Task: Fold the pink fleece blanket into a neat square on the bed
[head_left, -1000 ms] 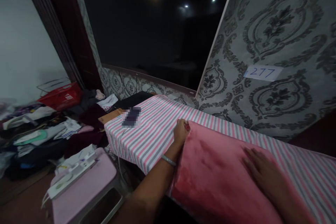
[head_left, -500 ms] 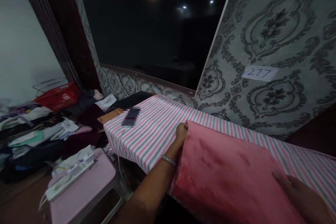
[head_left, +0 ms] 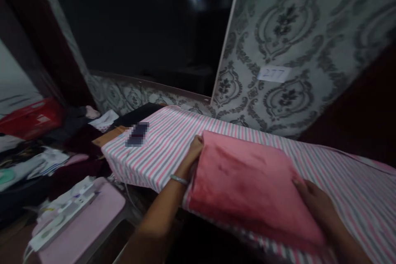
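A folded pink cloth [head_left: 247,181] lies on a board covered with a pink, grey and white striped sheet [head_left: 173,144]. My left hand [head_left: 194,153] grips the cloth's left edge, fingers curled round it; a bangle sits on that wrist. My right hand [head_left: 314,202] holds the cloth's right edge, fingers bent over it. A dark phone [head_left: 137,134] lies on the striped sheet to the left of my left hand.
A large dark screen [head_left: 139,29] hangs on the patterned wall [head_left: 293,41], which bears a paper label [head_left: 274,74]. Heaped clothes [head_left: 46,156] and a red basket [head_left: 31,117] lie at left. A pink stool [head_left: 80,222] with a white power strip [head_left: 62,218] stands below.
My right hand slid from the middle of the pink cloth to its right edge and took hold there. The view swung right and down. My left hand kept its grip.
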Tool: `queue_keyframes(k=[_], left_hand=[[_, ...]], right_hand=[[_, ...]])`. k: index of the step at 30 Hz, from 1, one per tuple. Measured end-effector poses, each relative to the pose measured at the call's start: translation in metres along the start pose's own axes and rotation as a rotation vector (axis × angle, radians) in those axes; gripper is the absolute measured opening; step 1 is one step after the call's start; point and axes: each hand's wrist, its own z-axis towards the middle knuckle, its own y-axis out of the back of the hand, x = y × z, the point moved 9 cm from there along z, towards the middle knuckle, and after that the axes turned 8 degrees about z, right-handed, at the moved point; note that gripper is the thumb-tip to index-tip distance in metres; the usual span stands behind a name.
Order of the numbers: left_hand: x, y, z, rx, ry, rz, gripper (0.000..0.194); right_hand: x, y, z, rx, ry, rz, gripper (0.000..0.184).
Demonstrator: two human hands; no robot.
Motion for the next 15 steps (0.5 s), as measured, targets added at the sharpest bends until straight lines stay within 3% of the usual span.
queue_keyframes(k=[4,6,9,11,15], left_hand=[[0.004,0.002,-0.045,0.196,-0.001,-0.041,0.056],[0.005,0.003,-0.073,0.308,-0.021,-0.067,0.052],[0.000,0.005,-0.108,0.427,-0.047,-0.099,0.043],[-0.006,0.008,-0.120,0.437,-0.039,-0.109,0.042],[-0.015,0.018,-0.126,0.342,0.029,-0.174,0.051]], right_hand=[[0.001,0.022,-0.045,-0.001,-0.160,0.253,0.072],[0.000,0.028,-0.067,-0.030,-0.192,0.361,0.070],[0.012,0.025,-0.089,0.027,-0.139,0.521,0.065],[0.021,0.025,-0.097,0.036,-0.109,0.578,0.060],[0.029,0.041,-0.101,-0.120,-0.067,0.565,0.050]])
